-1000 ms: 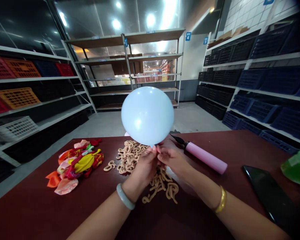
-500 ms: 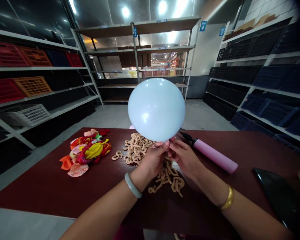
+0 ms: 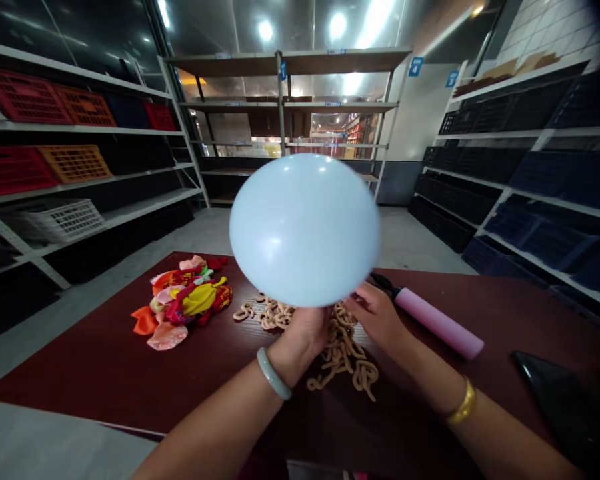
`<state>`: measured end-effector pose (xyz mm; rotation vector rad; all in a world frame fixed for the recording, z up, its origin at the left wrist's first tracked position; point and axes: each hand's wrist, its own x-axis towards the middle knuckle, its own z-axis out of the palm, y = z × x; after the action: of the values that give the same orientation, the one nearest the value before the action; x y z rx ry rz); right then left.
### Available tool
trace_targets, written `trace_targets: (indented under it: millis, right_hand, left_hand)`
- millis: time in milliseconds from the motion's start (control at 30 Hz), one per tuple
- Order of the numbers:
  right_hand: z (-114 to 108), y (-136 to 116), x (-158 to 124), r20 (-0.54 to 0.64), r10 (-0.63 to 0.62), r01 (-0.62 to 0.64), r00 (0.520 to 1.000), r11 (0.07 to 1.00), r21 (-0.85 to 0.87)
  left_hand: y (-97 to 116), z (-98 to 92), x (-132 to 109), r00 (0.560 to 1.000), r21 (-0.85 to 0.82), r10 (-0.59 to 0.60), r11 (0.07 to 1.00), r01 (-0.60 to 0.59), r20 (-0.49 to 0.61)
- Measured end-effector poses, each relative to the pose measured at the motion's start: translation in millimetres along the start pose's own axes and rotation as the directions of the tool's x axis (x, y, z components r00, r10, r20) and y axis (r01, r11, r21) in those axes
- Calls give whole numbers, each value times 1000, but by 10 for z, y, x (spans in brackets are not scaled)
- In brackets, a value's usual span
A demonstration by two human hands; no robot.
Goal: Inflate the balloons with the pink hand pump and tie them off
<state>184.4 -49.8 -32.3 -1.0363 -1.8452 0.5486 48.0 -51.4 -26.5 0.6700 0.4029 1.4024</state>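
Note:
An inflated pale blue balloon [image 3: 304,230] floats in front of me above the dark red table [image 3: 105,380]. My left hand [image 3: 305,335] is closed around its neck just under the balloon, fingers partly hidden by it. Close beside it, my right hand [image 3: 377,317] has its fingers pinched at the balloon's neck. Under both hands lies a heap of tan S-shaped clips [image 3: 343,353].
A pile of flat coloured balloons [image 3: 187,300] lies left of the clips. A pink hand pump [image 3: 437,322] lies to the right, and a dark phone [image 3: 555,407] near the right edge. Shelves with crates line both sides of the aisle.
The balloon has come closer to the camera and looks larger, now covering my fingertips. Both hands stayed at its neck. The view shifted slightly.

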Motion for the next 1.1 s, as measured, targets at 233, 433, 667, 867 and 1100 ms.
trace_targets:
  millis: [233, 433, 667, 867, 1100]
  right_hand:
    - [-126, 66, 554, 106, 33, 30, 994, 839, -543]
    - [235, 263, 1095, 263, 301, -92, 917, 800, -593]
    - [816, 262, 1441, 268, 461, -232, 846, 770, -594]
    - [1017, 333, 1449, 313, 443, -216, 840, 802, -557]
    - [792, 183, 1457, 219, 373, -263, 902, 875, -407]
  left_hand:
    - [604, -234, 421, 953, -17, 271, 961, -276, -135]
    - [920, -568, 620, 829, 96, 440, 895, -435, -346]
    - [917, -666, 667, 773, 141, 464, 881, -451, -432]
    - [924, -682, 667, 794, 110, 393, 915, -389, -463]
    - [927, -695, 665, 790, 121, 423, 902, -415, -444]
